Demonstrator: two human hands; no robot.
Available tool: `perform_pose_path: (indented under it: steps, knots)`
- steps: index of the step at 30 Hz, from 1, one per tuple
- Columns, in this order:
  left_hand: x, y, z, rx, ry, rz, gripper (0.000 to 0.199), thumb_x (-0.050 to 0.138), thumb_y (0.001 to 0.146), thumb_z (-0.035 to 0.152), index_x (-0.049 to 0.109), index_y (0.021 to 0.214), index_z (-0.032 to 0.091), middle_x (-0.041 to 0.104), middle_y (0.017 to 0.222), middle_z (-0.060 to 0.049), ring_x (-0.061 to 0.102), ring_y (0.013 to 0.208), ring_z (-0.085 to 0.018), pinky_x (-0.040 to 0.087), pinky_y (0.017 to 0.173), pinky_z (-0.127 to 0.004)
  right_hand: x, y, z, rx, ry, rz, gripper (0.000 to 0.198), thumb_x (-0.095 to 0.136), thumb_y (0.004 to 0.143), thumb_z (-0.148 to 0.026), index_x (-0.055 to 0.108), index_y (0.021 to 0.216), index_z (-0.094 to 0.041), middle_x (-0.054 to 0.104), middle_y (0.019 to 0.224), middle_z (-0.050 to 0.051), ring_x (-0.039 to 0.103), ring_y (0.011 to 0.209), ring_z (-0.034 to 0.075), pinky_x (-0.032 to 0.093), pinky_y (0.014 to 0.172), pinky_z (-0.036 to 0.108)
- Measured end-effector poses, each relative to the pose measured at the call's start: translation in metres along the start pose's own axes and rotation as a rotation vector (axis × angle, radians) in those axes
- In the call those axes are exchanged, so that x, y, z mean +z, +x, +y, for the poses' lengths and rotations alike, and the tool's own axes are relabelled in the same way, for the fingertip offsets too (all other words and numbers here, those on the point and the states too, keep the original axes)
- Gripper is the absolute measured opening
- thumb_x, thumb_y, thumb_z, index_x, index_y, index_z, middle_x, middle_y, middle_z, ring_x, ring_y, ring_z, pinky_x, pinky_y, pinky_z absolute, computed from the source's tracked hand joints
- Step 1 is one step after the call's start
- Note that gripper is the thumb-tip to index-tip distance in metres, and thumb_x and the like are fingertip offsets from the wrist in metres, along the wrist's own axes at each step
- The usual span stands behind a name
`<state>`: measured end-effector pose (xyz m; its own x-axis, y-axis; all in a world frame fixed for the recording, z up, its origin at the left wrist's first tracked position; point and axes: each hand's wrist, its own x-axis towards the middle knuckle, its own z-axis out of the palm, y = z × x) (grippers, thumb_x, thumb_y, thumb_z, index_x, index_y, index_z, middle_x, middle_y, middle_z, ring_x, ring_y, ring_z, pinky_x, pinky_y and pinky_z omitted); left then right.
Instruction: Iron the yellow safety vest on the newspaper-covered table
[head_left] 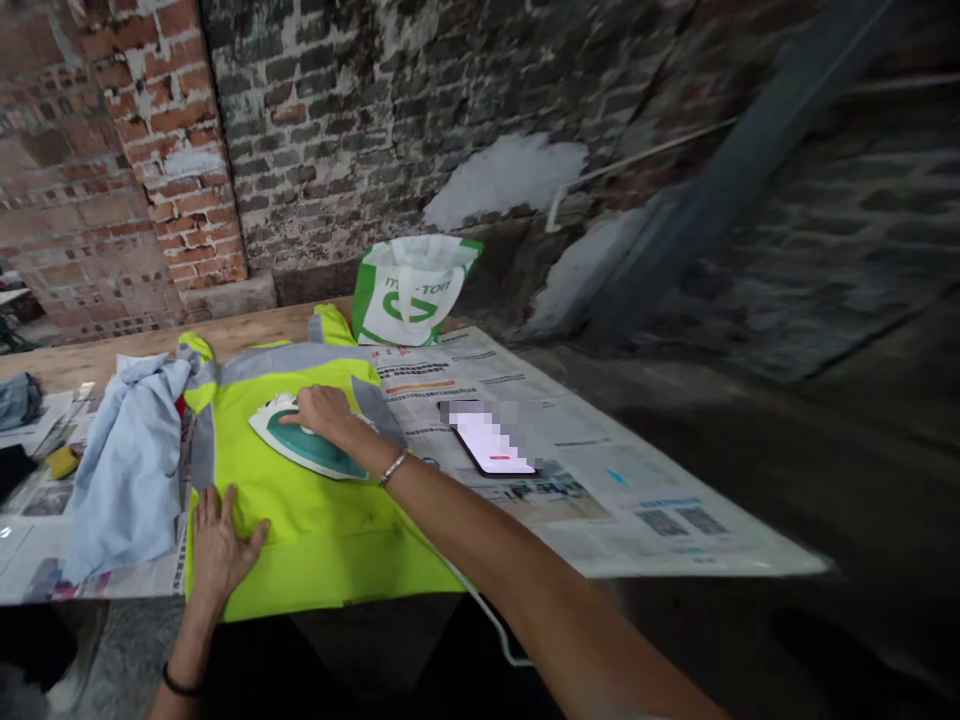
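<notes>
A neon yellow garment with grey bands (pixel 300 560) lies spread over the table, its lower edge hanging at the front. On its middle rests a teal and white clothes iron (pixel 330 458), tip pointing to the upper left. My right hand (pixel 324 408) is wrapped round the iron's handle, with a bracelet at the wrist. My left hand (pixel 223 545) lies flat with spread fingers on the garment's lower left part. A white cord (pixel 491 620) runs down over the front edge beneath my right forearm.
Newspaper (pixel 540 420) covers the table. A phone (pixel 491 445) with a lit screen lies right of the garment. A white and green bag (pixel 409 295) stands behind. At left are a light blue cloth (pixel 131 470) and a yellow block (pixel 62 461). A brick wall (pixel 322 150) rises behind.
</notes>
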<state>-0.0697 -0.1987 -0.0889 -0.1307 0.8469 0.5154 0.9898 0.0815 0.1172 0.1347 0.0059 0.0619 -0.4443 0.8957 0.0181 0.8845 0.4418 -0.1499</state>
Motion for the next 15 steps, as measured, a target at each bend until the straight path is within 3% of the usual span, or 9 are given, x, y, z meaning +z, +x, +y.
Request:
perform_pose_path:
  steps: [9, 12, 15]
  knots:
    - [-0.006, 0.011, -0.004, 0.074, -0.024, 0.032, 0.073, 0.068, 0.09, 0.056, 0.053, 0.147, 0.011, 0.052, 0.157, -0.026, 0.043, 0.152, -0.044, 0.043, 0.118, -0.065, -0.018, 0.076, 0.032, 0.115, 0.132, 0.106, 0.05, 0.069, 0.098, -0.044, 0.072, 0.13, -0.005, 0.069, 0.134, 0.03, 0.067, 0.124, 0.036, 0.051, 0.095, 0.038]
    - [-0.019, 0.013, 0.008, 0.124, -0.051, 0.06, 0.066, 0.068, 0.093, 0.05, 0.053, 0.147, 0.016, 0.044, 0.165, -0.023, 0.032, 0.159, -0.043, 0.039, 0.12, -0.068, -0.021, 0.083, 0.044, 0.139, 0.129, 0.101, 0.06, 0.074, 0.094, -0.052, 0.071, 0.133, -0.007, 0.069, 0.136, 0.027, 0.067, 0.125, 0.035, 0.051, 0.097, 0.037]
    - [-0.034, 0.003, 0.039, 0.283, -0.176, 0.031, 0.049, 0.066, 0.097, 0.036, 0.058, 0.143, 0.023, 0.052, 0.161, -0.016, 0.035, 0.159, -0.038, 0.04, 0.121, -0.066, -0.023, 0.076, 0.052, 0.032, 0.076, 0.046, 0.07, 0.079, 0.083, -0.067, 0.076, 0.128, -0.012, 0.073, 0.132, 0.021, 0.069, 0.123, 0.033, 0.051, 0.096, 0.035]
